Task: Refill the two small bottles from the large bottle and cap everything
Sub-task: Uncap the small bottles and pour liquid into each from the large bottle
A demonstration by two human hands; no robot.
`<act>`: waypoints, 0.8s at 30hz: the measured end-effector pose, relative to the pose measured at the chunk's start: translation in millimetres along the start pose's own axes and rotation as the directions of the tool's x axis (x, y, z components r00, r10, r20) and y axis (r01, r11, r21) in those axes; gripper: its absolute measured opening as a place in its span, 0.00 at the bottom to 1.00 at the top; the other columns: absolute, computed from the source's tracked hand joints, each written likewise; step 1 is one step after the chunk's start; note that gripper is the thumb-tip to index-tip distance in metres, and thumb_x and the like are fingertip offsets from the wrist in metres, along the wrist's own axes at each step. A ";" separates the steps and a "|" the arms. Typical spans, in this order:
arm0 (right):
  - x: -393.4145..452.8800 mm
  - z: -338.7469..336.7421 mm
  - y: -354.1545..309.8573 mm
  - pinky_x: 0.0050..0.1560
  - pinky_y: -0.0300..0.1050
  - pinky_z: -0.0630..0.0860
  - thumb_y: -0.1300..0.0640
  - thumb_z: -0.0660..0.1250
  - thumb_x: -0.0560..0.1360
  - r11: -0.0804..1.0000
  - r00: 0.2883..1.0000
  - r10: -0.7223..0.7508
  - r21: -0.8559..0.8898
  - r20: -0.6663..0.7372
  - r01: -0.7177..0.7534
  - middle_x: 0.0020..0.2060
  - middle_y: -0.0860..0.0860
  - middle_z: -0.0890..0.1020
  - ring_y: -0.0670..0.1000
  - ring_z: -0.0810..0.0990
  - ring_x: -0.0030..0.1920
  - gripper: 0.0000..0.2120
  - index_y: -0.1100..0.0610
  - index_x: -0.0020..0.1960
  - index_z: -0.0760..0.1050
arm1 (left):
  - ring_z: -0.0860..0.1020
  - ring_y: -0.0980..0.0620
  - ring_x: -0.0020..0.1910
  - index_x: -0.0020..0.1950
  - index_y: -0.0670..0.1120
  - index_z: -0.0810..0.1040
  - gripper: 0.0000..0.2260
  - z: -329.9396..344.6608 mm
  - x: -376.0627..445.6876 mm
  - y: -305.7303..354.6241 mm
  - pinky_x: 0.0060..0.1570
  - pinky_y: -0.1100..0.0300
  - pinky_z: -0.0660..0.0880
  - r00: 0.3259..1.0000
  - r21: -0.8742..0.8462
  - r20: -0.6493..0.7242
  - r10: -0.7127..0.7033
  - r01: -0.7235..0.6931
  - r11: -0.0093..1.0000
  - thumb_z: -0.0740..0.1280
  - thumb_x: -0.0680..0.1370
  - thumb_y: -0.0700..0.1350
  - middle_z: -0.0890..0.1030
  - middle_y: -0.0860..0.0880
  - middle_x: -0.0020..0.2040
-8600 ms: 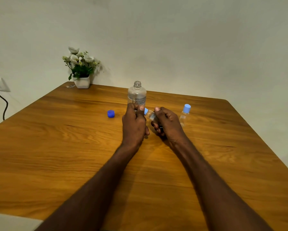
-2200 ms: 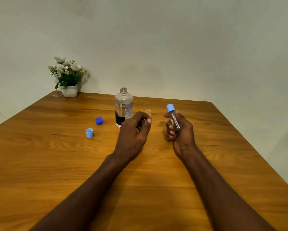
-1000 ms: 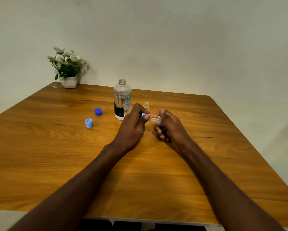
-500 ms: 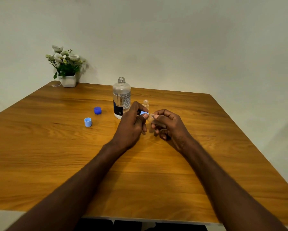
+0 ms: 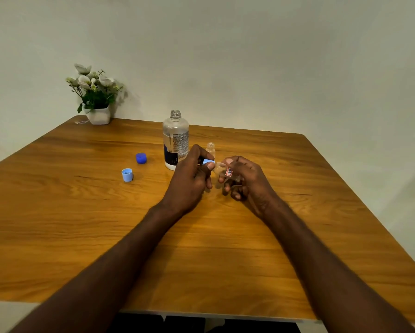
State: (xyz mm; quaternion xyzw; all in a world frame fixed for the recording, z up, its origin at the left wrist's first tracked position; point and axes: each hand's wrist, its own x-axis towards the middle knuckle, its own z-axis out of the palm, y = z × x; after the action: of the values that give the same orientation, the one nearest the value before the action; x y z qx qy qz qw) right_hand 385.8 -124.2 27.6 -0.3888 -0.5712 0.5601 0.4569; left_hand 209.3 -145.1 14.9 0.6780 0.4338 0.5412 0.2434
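The large clear bottle stands uncapped at the table's middle back. One small clear bottle stands open just right of it, behind my hands. My right hand grips the other small bottle, tilted with its neck pointing left. My left hand pinches that bottle's light blue cap at or just off the neck; the two look a little apart. A light blue cap and a dark blue cap lie on the table to the left.
A wooden table fills the view, its right edge near a pale wall. A white pot of flowers stands at the back left corner.
Since 8.6 s ago the first small bottle was uncapped and stood down. My right hand picked up the second one, and my left hand has now twisted its cap away from the neck.
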 end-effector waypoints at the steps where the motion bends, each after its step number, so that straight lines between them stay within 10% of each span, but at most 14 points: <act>1: 0.1 -0.8 0.7 0.27 0.40 0.64 0.55 0.67 0.82 1.000 1.000 -0.002 -0.006 0.007 0.002 0.41 0.58 0.82 0.53 0.76 0.33 0.09 0.59 0.58 0.78 | 0.79 0.50 0.32 0.58 0.41 0.73 0.03 0.1 -0.2 0.2 0.32 0.64 0.73 1.000 -0.002 0.002 0.002 -0.002 1.000 0.64 0.86 0.40 0.81 0.43 0.36; 24: 1.3 -2.0 0.9 0.26 0.40 0.65 0.50 0.67 0.83 0.999 1.000 0.021 0.031 0.012 -0.021 0.43 0.58 0.83 0.53 0.77 0.33 0.17 0.62 0.64 0.76 | 0.79 0.50 0.31 0.57 0.42 0.73 0.04 1.6 1.1 -4.0 0.32 0.62 0.74 1.000 0.013 -0.008 0.008 -0.008 1.000 0.64 0.86 0.42 0.81 0.44 0.35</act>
State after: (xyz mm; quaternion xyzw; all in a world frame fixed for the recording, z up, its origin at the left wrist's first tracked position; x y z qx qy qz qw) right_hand 387.3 -122.3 26.8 -0.3842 -0.5610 0.5762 0.4536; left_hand 209.6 -141.9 11.9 0.6791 0.4357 0.5420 0.2351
